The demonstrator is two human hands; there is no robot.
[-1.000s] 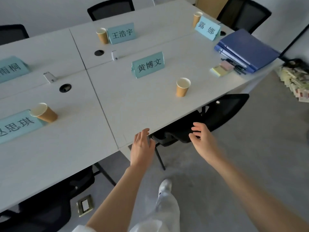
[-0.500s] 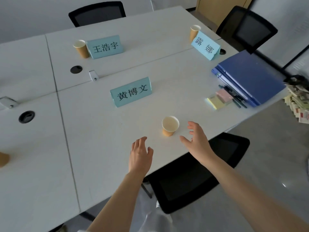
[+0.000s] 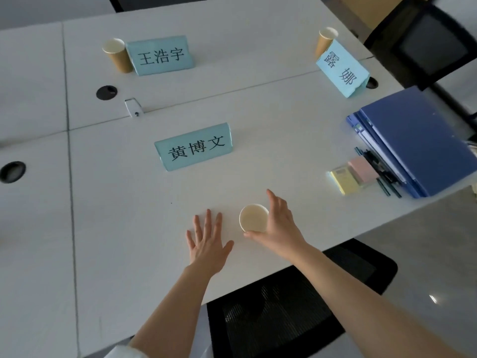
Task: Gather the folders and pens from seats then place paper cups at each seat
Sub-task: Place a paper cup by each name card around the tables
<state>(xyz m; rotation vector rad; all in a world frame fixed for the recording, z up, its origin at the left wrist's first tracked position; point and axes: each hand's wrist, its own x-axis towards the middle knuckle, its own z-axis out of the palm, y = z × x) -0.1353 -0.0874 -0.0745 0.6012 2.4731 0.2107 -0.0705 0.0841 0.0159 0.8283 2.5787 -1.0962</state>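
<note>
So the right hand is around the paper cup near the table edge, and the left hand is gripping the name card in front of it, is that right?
Not quite. In the head view the left hand grips nothing: it lies open with fingers spread on the table, well short of the name card. The right hand is indeed curled round the paper cup near the table edge.

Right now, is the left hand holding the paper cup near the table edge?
No, the left hand lies flat and open on the table, while the right hand curls around the paper cup.

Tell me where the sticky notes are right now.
In the head view, the sticky notes lie at the table's right, beside the pens and blue folders.
</note>
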